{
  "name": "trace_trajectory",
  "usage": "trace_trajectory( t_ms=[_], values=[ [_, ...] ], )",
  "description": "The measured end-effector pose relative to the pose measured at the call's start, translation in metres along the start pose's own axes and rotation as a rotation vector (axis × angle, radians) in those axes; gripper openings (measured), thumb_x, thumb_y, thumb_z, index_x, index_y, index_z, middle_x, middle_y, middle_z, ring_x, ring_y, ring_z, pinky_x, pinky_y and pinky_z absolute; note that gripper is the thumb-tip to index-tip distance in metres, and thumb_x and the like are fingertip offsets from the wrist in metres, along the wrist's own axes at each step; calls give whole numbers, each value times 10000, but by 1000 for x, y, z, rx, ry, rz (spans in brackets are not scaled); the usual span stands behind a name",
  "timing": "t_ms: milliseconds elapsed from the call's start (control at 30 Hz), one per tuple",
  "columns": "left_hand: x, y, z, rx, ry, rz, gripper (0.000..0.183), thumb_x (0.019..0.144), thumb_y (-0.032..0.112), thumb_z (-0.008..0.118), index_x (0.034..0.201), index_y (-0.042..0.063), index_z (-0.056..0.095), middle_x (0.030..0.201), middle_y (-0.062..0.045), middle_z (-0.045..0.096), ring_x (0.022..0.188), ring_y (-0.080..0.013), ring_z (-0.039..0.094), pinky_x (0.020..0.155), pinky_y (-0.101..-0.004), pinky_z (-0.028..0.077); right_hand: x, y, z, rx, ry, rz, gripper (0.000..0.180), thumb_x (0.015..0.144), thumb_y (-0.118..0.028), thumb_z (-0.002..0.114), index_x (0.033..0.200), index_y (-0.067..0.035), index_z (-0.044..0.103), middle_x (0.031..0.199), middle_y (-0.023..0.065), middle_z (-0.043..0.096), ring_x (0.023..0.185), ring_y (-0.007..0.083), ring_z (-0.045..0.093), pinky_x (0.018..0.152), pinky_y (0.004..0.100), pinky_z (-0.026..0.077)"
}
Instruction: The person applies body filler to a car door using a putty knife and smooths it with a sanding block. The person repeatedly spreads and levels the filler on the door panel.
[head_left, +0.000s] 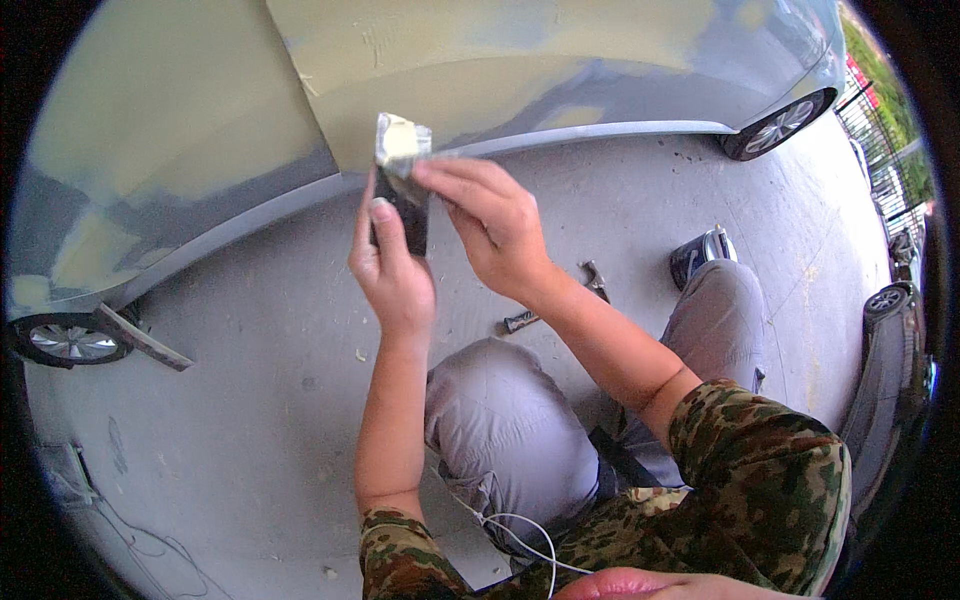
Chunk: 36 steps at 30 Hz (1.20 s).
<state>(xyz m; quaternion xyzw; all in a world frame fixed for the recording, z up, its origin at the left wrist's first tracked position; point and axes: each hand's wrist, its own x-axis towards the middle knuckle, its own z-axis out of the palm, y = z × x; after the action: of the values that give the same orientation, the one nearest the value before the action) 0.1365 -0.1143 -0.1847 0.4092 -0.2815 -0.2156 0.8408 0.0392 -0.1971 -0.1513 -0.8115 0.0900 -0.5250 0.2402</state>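
My left hand (394, 270) grips a dark flat plate (405, 217), its thumb lying across the face. Pale yellow filler paste (401, 141) covers the plate's far end. The fingers of my right hand (499, 217) pinch a thin spreader (409, 165), blurred, against the plate just below the paste. Beyond both hands stands a car body panel (480, 90) with yellowish filler patches over grey.
A claw hammer (521, 322) lies on the concrete floor (300, 420) by my knees. A dark can (701, 255) stands beyond my right knee. A long strip (146, 339) leans near the left car wheel (71, 341); cables (161, 544) lie at lower left.
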Motion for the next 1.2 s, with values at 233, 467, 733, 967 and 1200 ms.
trace_trajectory(
  t_ms=[233,467,733,967,1200],
  values=[
    [-1,6,-8,54,80,138,518,1163,290,445,1491,-106,509,1443,-199,603,1334,-268,579,1151,-414,422,42,56,-22,-537,296,-290,386,862,-54,669,1211,-166,790,1277,35,747,1206,292,668,1077,504,453],
    [-12,8,-14,8,140,54,579,1159,332,454,1517,-124,454,1515,-220,534,1398,-293,525,1181,-442,395,77,105,20,-749,358,-374,361,865,-127,690,1185,-239,816,1328,-55,719,1314,238,595,1167,477,363],
    [-15,6,-12,44,137,34,573,1159,318,451,1515,-131,447,1512,-223,535,1402,-298,528,1181,-441,402,55,98,-16,-729,390,-380,363,870,-130,685,1192,-242,809,1336,-46,719,1277,237,627,1174,493,352],
    [-13,5,2,-7,86,-10,574,1159,324,449,1516,-126,450,1504,-221,543,1391,-303,540,1179,-443,407,69,131,-8,-773,371,-404,416,842,-129,703,1226,-257,799,1374,-71,693,1352,229,577,1190,490,364],
    [-14,8,6,-27,42,-36,578,1158,324,452,1521,-126,439,1510,-219,538,1394,-304,535,1178,-439,409,48,114,-35,-730,312,-342,382,875,-114,687,1219,-234,802,1345,-44,722,1325,239,607,1206,475,338]
  ],
)
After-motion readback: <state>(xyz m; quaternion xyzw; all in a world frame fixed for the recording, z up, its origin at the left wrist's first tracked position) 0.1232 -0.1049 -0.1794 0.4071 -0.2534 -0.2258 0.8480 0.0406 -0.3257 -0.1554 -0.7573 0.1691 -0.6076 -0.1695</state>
